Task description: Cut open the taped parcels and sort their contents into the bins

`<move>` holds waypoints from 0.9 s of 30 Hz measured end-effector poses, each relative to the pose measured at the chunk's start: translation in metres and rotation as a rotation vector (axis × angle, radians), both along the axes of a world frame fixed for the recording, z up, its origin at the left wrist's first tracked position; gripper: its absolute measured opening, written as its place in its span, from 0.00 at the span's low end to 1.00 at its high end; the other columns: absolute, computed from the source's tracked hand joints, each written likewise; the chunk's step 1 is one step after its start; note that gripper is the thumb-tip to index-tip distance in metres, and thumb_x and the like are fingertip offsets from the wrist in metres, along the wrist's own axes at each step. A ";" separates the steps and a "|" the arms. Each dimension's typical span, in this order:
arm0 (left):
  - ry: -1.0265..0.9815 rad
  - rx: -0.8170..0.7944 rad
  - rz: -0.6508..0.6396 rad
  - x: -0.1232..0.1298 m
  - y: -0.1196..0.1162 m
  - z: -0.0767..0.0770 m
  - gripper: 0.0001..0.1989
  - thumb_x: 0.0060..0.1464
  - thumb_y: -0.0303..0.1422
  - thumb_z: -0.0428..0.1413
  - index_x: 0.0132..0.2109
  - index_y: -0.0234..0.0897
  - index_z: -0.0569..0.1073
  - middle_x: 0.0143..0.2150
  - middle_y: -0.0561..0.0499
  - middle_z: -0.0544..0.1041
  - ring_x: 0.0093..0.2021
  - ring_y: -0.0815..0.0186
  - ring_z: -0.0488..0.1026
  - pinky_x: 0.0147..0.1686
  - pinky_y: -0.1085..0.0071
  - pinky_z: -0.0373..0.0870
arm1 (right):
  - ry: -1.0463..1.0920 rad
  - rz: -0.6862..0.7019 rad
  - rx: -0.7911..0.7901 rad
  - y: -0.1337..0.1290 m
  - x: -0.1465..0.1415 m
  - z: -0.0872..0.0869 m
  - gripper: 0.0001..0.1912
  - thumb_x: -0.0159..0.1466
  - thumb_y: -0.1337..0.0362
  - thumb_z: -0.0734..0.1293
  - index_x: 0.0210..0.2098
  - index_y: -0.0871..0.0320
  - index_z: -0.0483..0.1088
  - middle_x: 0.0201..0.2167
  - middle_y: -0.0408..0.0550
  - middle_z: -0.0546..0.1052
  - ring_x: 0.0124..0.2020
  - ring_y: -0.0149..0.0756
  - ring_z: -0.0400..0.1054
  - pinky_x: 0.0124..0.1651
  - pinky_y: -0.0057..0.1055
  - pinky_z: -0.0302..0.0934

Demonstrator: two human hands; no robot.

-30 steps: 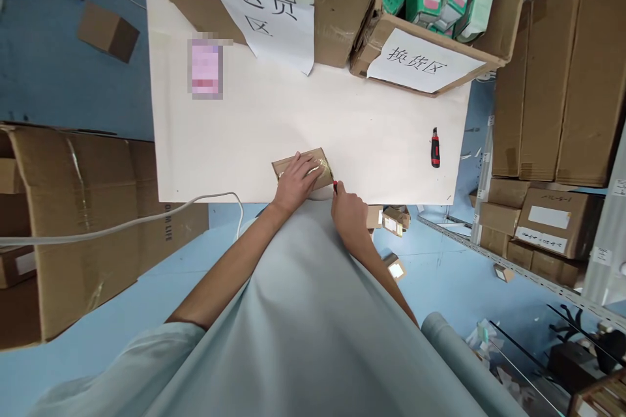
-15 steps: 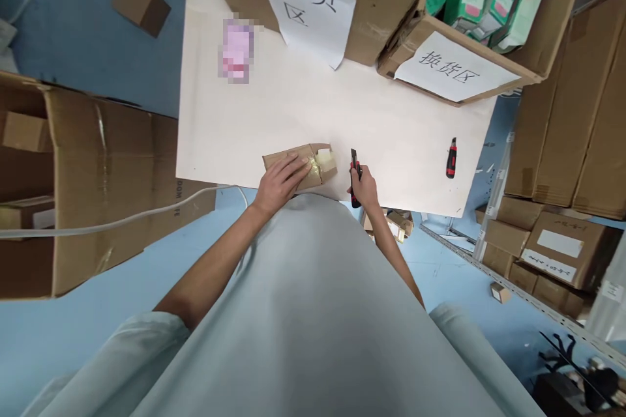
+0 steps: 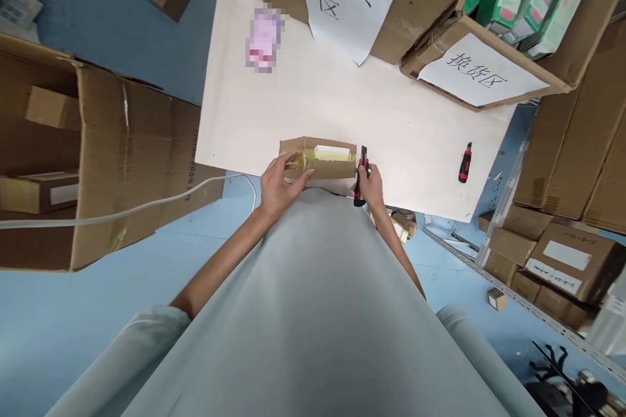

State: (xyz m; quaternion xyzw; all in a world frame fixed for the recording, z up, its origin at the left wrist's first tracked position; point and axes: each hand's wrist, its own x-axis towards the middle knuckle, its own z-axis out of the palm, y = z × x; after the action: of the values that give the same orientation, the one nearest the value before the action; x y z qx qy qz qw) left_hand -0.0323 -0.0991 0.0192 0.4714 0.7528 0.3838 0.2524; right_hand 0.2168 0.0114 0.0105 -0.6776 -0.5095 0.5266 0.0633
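At the frame's centre, my left hand [image 3: 280,184], thumb parted from fingers, holds the left end of a long cardboard box [image 3: 337,170]; my right hand [image 3: 370,187] wraps a black-and-red utility knife [image 3: 358,192] just beside it. The box seems light, crushable, its glossy tape [image 3: 304,159] slippery; its creased edges should grip best.

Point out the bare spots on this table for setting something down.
Free on the white table: the middle, between small carton and labelled boxes; the right, between held box cutter and lying cutter; the left, nearside of the blurred pink item. Crowded: the near edge by the carton, left hand and right hand; the far side, under the boxes.
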 end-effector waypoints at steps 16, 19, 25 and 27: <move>-0.403 -0.119 -0.093 0.011 0.058 -0.071 0.18 0.61 0.34 0.66 0.58 0.44 0.83 0.57 0.46 0.80 0.50 0.60 0.82 0.53 0.58 0.88 | -0.470 0.679 0.293 0.016 0.011 0.076 0.23 0.84 0.53 0.52 0.68 0.51 0.69 0.50 0.52 0.87 0.47 0.51 0.81 0.45 0.35 0.65; -0.427 -0.125 -0.096 0.011 0.058 -0.072 0.19 0.61 0.33 0.66 0.58 0.44 0.83 0.58 0.46 0.80 0.50 0.60 0.82 0.53 0.58 0.87 | -0.518 1.002 0.289 0.033 -0.017 0.085 0.24 0.85 0.52 0.52 0.70 0.49 0.70 0.53 0.53 0.87 0.49 0.49 0.81 0.44 0.34 0.63; -0.436 -0.134 -0.105 0.011 0.057 -0.072 0.19 0.60 0.33 0.65 0.58 0.43 0.83 0.58 0.45 0.79 0.51 0.59 0.82 0.54 0.59 0.87 | -0.631 1.362 0.295 0.066 -0.058 0.083 0.26 0.86 0.53 0.50 0.73 0.52 0.68 0.51 0.59 0.86 0.49 0.48 0.80 0.46 0.35 0.60; -0.441 -0.132 -0.098 0.011 0.057 -0.073 0.20 0.60 0.33 0.65 0.59 0.43 0.83 0.58 0.45 0.79 0.51 0.59 0.81 0.53 0.59 0.87 | -0.638 1.414 0.303 0.073 -0.062 0.080 0.25 0.86 0.54 0.50 0.72 0.53 0.68 0.50 0.60 0.86 0.49 0.48 0.80 0.46 0.35 0.60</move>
State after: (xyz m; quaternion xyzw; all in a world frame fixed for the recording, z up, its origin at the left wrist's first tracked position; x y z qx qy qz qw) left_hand -0.0211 -0.0417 -0.0537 0.3947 0.6790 0.4148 0.4594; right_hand 0.1548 0.0841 0.0905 -0.2955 -0.8791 0.1470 -0.3439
